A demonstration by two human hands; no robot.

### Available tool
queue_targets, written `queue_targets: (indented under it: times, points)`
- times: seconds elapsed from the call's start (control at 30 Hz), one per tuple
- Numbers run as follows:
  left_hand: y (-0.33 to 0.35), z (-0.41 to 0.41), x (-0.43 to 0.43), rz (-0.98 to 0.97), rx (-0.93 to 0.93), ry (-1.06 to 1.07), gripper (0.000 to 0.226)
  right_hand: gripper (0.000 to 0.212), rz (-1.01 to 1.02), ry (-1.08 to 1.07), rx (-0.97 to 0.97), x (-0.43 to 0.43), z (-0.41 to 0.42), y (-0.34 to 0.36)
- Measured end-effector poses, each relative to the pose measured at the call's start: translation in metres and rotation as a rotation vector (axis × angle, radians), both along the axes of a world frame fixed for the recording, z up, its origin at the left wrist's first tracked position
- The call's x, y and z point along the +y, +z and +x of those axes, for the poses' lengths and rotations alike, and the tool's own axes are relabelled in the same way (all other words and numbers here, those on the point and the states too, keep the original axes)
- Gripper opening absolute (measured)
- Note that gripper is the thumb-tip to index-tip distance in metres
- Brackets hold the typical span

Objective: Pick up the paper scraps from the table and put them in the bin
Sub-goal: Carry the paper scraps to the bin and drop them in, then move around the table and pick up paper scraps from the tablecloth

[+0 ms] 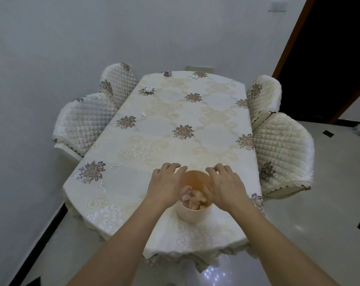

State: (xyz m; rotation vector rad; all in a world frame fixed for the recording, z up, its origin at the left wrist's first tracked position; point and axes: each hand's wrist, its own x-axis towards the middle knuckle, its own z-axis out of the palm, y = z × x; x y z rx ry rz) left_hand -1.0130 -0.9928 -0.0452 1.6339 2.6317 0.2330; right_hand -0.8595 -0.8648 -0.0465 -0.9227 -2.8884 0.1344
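A small cream bin stands on the table near its front edge, with crumpled paper scraps inside. My left hand lies over the bin's left rim and my right hand over its right rim. On both hands the fingers are spread and the thumbs reach down onto the scraps in the bin. Neither hand holds anything that I can see. More scraps lie far off on the cloth: a white crumpled one, a tiny one, and a purplish one at the far edge.
The table wears a cream embroidered cloth with flower patches. Quilted chairs stand on both sides, two on the left and two on the right. A white wall is behind, a dark doorway at the right, and glossy floor all around.
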Motion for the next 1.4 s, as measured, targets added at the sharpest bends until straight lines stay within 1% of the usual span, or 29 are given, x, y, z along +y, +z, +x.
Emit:
queue_targets:
  times: [0.23,0.37,0.5,0.7,0.93,1.07,1.17,1.3,1.4]
  points:
    - [0.017,0.004,-0.002,0.115,0.073,0.000,0.056,0.045,-0.006,0.012,0.116,0.001,0.000,0.018]
    - [0.047,-0.008,0.004,0.206,0.121,0.042,0.055,0.046,0.060,0.022,0.199,0.010,-0.003,0.046]
    - [0.082,-0.015,0.013,0.285,0.192,0.041,0.056,0.048,0.121,0.011,0.260,0.022,-0.004,0.081]
    - [0.117,-0.010,0.024,0.329,0.243,0.006,0.056,0.047,0.189,-0.044,0.310,0.033,0.010,0.118]
    - [0.129,0.013,0.042,0.355,0.226,-0.092,0.054,0.047,0.212,-0.149,0.322,0.039,0.051,0.128]
    - [0.124,0.037,0.064,0.351,0.179,-0.205,0.054,0.044,0.212,-0.283,0.308,0.038,0.091,0.126]
    - [0.117,0.063,0.087,0.340,0.145,-0.317,0.054,0.040,0.219,-0.424,0.297,0.033,0.130,0.120]
    - [0.104,0.106,0.113,0.337,0.093,-0.478,0.052,0.046,0.199,-0.605,0.212,0.022,0.186,0.110]
    - [0.098,0.143,0.128,0.336,0.059,-0.587,0.051,0.044,0.196,-0.730,0.205,0.009,0.227,0.104]
